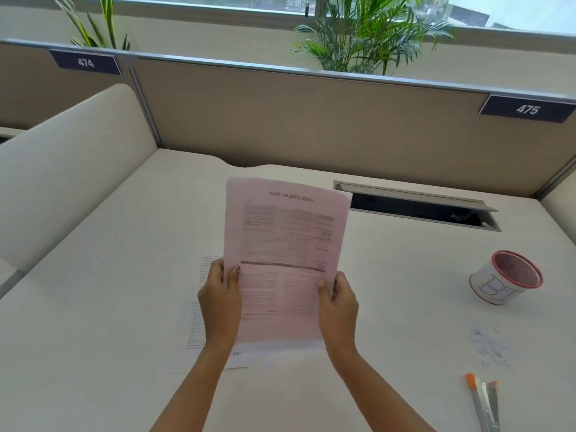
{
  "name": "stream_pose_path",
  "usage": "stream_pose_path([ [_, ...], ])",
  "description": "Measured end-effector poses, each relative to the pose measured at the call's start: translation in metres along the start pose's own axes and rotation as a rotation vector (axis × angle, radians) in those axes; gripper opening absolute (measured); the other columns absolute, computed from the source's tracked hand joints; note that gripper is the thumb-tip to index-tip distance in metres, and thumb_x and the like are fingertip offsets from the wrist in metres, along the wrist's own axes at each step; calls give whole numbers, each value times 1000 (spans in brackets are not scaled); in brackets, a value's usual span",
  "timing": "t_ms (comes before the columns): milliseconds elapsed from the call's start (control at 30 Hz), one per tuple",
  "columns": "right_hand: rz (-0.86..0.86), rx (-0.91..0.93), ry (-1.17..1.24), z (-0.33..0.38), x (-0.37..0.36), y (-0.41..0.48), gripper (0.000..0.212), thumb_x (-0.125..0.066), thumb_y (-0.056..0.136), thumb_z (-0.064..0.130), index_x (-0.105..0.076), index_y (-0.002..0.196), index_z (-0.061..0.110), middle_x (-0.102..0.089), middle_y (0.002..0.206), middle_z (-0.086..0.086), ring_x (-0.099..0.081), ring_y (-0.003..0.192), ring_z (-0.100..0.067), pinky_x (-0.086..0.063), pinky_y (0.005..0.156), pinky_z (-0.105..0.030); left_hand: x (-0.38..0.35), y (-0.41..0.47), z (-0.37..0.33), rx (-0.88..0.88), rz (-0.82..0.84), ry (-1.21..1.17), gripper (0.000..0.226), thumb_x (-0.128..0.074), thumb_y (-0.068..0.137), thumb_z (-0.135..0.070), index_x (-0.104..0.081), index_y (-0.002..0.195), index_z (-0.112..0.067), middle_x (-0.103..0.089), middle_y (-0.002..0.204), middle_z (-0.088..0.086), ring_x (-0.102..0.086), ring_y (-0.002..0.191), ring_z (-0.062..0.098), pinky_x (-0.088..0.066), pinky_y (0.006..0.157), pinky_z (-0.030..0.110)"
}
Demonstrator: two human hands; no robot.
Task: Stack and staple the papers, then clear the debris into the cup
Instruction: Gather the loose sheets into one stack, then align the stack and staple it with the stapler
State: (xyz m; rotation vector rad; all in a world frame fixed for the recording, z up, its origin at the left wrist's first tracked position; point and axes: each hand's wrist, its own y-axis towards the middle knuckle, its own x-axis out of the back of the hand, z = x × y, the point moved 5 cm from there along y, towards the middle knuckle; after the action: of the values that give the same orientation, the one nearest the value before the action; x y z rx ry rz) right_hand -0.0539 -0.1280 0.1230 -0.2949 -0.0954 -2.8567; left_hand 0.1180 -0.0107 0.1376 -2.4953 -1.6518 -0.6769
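A pink printed sheet (285,244) is held up over the middle of the desk, its text upside down to me. My left hand (219,302) grips its lower left edge and my right hand (338,307) grips its lower right edge. Under it, white printed papers (198,322) lie flat on the desk, mostly hidden by the sheet and my arms. A white cup with a red rim (506,277) stands at the right. A patch of small paper debris (492,347) lies in front of the cup. A grey stapler with orange tips (484,400) lies open at the lower right.
A beige desk (93,307) is walled by partition panels (311,120) at the back and a curved divider (62,169) at the left. An open cable slot (420,210) sits at the back right. Plants stand behind the partition.
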Motion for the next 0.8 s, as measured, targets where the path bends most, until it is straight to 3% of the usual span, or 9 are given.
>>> stream_pose_path([
  [133, 102, -98, -100, -3, -33, 9, 7, -52, 94, 15, -58, 90, 14, -65, 86, 5, -61, 75, -5, -46, 55, -7, 20, 25, 20, 147, -6, 74, 17, -49, 98, -17, -62, 106, -7, -66, 93, 7, -57, 81, 23, -41, 64, 27],
  [300, 210, -199, -293, -24, -84, 17, 5, -55, 91, 11, -59, 92, 10, -60, 105, -7, -60, 87, -17, -48, 66, -16, 38, 51, 56, 273, 44, 203, 23, -51, 98, -13, -63, 110, 2, -68, 107, 19, -53, 86, 23, -39, 76, 29],
  [433, 226, -260, -421, -29, -108, 20, 15, -57, 90, 13, -61, 104, 8, -49, 120, -8, -56, 104, -25, -49, 85, -26, 41, 61, 74, 347, 92, 249, 25, -52, 97, -12, -63, 113, 4, -67, 113, 20, -52, 88, 24, -38, 77, 30],
  [567, 262, -370, -558, -28, -114, 20, 28, -53, 93, 20, -57, 118, 9, -42, 129, -12, -49, 114, -32, -47, 91, -35, 40, 65, 88, 384, 98, 275, 24, -52, 97, -13, -63, 112, 3, -67, 112, 21, -53, 88, 24, -40, 77, 31],
  [667, 291, -419, -546, -27, -121, 19, 27, -52, 93, 20, -59, 116, 9, -43, 129, -12, -52, 111, -33, -49, 90, -36, 37, 64, 98, 430, 101, 374, 26, -55, 95, -16, -63, 115, -2, -61, 121, 20, -58, 101, 35, -47, 86, 42],
  [800, 305, -464, -453, -25, -125, 15, 29, -41, 96, 16, -52, 120, 5, -41, 128, -13, -56, 106, -32, -51, 87, -38, 34, 57, 109, 505, 134, 517, 34, -56, 94, -22, -60, 124, -5, -47, 133, 22, -50, 116, 45, -42, 97, 51],
])
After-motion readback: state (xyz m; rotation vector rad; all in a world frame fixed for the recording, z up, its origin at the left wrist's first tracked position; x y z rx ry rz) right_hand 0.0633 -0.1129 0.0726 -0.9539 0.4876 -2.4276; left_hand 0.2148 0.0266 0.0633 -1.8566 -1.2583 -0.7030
